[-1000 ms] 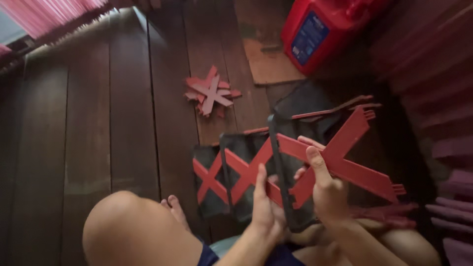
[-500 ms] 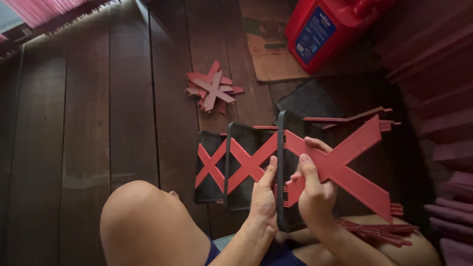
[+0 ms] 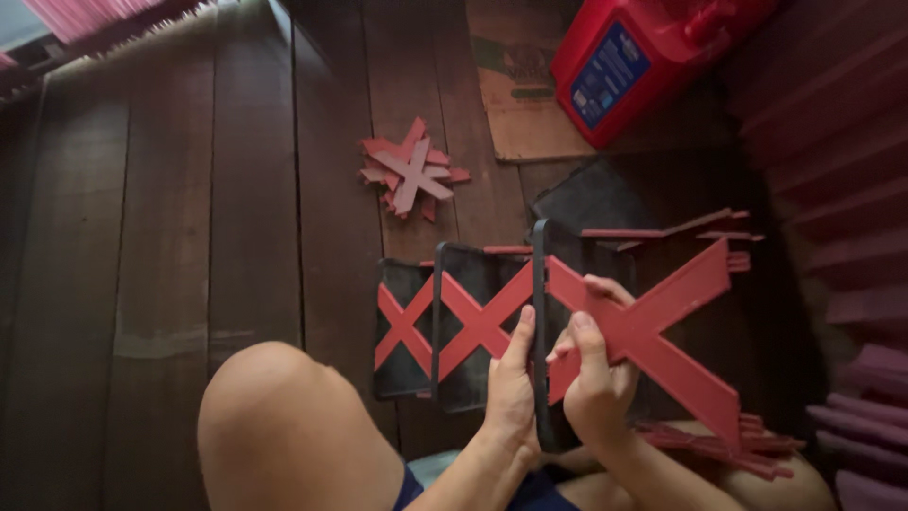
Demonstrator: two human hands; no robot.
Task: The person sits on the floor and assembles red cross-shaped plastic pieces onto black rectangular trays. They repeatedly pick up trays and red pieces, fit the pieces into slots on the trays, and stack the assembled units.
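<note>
I see a rack of dark panels (image 3: pixel 478 326) joined by red X-shaped braces, held low in the centre of the frame above my lap. My right hand (image 3: pixel 594 383) is closed around the largest red cross brace (image 3: pixel 653 331), thumb pressed on its face, fingers wrapped behind, right beside the nearest dark panel edge. My left hand (image 3: pixel 511 393) is clasped on that same panel edge, thumb laid flat along it. My bare knee (image 3: pixel 284 426) fills the lower left. A loose pile of small red crosses (image 3: pixel 409 177) lies on the wooden floor (image 3: pixel 170 237), upper centre. A red jug (image 3: pixel 643 61) rests on cardboard (image 3: pixel 515 104) at the upper right.
</note>
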